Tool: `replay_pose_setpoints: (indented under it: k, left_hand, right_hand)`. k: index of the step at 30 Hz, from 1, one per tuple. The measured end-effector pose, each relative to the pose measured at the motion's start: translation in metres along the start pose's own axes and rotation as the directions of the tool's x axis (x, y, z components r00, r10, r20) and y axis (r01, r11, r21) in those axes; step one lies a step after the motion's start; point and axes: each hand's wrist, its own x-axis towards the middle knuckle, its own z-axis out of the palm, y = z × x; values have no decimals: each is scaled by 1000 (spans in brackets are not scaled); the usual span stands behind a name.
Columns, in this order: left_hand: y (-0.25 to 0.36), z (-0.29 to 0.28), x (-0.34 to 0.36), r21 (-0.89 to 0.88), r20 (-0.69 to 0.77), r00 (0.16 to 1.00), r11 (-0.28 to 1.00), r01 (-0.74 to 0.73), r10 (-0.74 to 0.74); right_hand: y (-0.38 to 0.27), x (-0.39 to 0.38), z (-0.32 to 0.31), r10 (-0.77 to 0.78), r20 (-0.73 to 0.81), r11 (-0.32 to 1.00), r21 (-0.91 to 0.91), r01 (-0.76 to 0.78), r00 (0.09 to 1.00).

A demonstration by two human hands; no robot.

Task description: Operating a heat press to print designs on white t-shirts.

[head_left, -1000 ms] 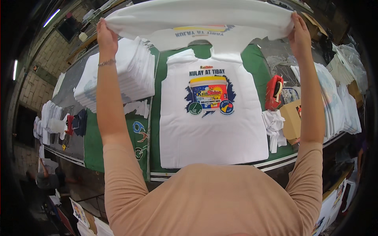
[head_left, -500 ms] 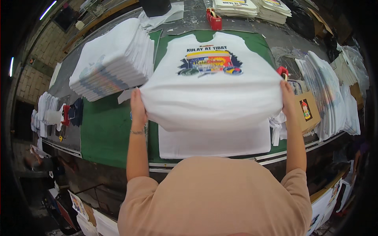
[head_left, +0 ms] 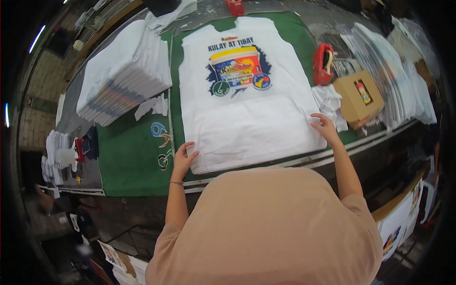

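The shirt (head_left: pixel 254 114) lies spread on the green mat (head_left: pixel 128 159), its print (head_left: pixel 238 69) upward; this laying out looks done. It is not folded, and some creases remain near the bottom. The left hand (head_left: pixel 184 159) and the right hand (head_left: pixel 327 129) are at its lower sides, fingers parted and loosely curved; whether fingertips touch it, I cannot tell surely. Leftward stands a stack (head_left: pixel 121 69).
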Motion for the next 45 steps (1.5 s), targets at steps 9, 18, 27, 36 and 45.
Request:
replay_pose_setpoints:
  k: [9, 18, 27, 36, 45]
  left_hand:
    - [15, -18, -30, -126, 29, 993, 985, 118, -115]
    - [-20, -19, -30, -36, 138, 986, 994, 104, -98]
    - [1, -27, 20, 427, 100, 956, 856, -291, 275]
    - [132, 207, -14, 203, 758, 569, 715, -669, 318]
    - [156, 441, -190, -251, 964, -133, 627, -738, 229]
  right_hand:
    - [14, -32, -27, -115, -145, 986, 101, 130, 983]
    - [66, -35, -7, -107, -287, 994, -24, 104, 952]
    - [-143, -257, 29, -365, -177, 617, 690, 379, 914]
    - [-195, -436, 24, -926, -281, 201, 193, 960, 250]
    - [-115, -572, -12, -876, -447, 244, -85, 966, 182]
